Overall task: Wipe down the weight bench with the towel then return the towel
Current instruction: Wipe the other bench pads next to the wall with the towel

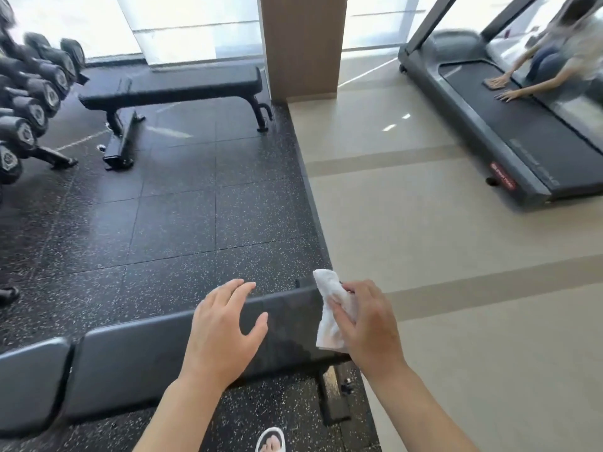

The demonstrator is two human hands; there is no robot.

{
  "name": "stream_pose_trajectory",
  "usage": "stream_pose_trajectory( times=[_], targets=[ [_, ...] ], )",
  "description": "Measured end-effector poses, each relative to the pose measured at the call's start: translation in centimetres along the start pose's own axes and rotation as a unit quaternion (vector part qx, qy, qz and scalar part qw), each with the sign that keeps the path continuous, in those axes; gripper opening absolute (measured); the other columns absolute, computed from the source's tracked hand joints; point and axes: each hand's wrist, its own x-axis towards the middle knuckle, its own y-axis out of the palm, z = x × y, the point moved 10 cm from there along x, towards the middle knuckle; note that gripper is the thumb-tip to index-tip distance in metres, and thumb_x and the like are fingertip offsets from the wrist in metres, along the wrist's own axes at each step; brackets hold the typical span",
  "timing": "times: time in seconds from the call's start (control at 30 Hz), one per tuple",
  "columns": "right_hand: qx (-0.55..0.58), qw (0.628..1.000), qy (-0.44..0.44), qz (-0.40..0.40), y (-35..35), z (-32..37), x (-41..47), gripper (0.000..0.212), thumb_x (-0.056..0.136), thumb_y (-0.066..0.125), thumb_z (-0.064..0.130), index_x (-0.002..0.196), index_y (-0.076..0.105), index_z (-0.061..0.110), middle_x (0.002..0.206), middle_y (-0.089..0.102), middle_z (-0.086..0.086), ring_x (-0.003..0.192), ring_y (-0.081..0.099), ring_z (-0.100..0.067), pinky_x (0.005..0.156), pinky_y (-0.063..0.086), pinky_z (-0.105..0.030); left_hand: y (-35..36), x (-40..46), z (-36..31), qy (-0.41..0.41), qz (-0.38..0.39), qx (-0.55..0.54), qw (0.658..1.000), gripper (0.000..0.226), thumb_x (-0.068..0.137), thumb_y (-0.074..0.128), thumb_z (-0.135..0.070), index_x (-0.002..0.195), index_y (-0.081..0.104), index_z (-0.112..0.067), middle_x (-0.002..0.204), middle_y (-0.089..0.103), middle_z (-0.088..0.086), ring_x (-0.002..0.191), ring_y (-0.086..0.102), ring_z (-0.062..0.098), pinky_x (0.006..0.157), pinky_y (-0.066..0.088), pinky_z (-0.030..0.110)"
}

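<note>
A dark padded weight bench (137,357) runs across the bottom of the view, its right end close to the floor mat's edge. My right hand (367,324) holds a crumpled white towel (329,308) against the bench's right end, fingers curled over the cloth. My left hand (225,334) lies over the pad to the left of the towel, fingers spread and straight, thumb out toward the towel.
A second flat bench (176,88) stands farther back on the black rubber floor. A dumbbell rack (29,102) lines the left side. A wooden pillar (301,44) rises at the centre back. At the right, another person wipes a treadmill (509,125) on beige flooring.
</note>
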Motion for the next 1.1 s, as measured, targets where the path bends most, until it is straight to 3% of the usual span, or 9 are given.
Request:
stream_pose_trajectory(
  times=[0.27, 0.57, 0.83, 1.1],
  targets=[
    [0.025, 0.999, -0.03, -0.005, -9.7, 10.1, -1.7, 0.017, 0.096, 0.073, 0.035, 0.104, 0.063, 0.024, 0.096, 0.056, 0.013, 0.085, 0.052, -0.009, 0.08, 0.051, -0.034, -11.6, -6.9, -4.6, -0.033, -0.055, -0.021, 0.998, 0.066, 0.088, 0.053, -0.063, 0.145, 0.056, -0.029, 0.151, 0.052, -0.009, 0.144, 0.04, 0.014, 0.121, 0.036, 0.048],
    [0.071, 0.988, -0.139, 0.007, -16.9, 21.0, -1.7, 0.018, 0.094, 0.076, 0.036, 0.1, 0.06, 0.03, 0.094, 0.053, 0.019, 0.087, 0.053, -0.007, 0.077, 0.05, -0.031, -22.6, -15.2, -6.1, -0.082, -0.158, -0.019, 0.984, 0.066, 0.083, 0.051, -0.068, 0.137, 0.065, -0.033, 0.144, 0.057, -0.01, 0.138, 0.047, 0.016, 0.117, 0.041, 0.05],
    [0.094, 0.969, -0.222, 0.051, -16.6, 30.4, -2.7, 0.018, 0.094, 0.076, 0.036, 0.1, 0.063, 0.026, 0.094, 0.051, 0.019, 0.087, 0.054, -0.009, 0.078, 0.047, -0.031, -30.8, -22.3, -5.2, -0.128, -0.225, -0.001, 0.966, 0.068, 0.085, 0.048, -0.069, 0.139, 0.062, -0.03, 0.148, 0.054, -0.011, 0.142, 0.042, 0.013, 0.12, 0.037, 0.049],
    [0.075, 0.959, -0.252, 0.107, -12.9, 37.7, -7.0, 0.017, 0.093, 0.076, 0.034, 0.102, 0.064, 0.026, 0.097, 0.055, 0.016, 0.091, 0.054, -0.011, 0.081, 0.047, -0.032, -36.2, -29.3, 0.4, -0.166, -0.245, 0.006, 0.955, 0.069, 0.085, 0.047, -0.069, 0.141, 0.061, -0.031, 0.151, 0.051, -0.008, 0.143, 0.038, 0.013, 0.119, 0.037, 0.05]
  ],
)
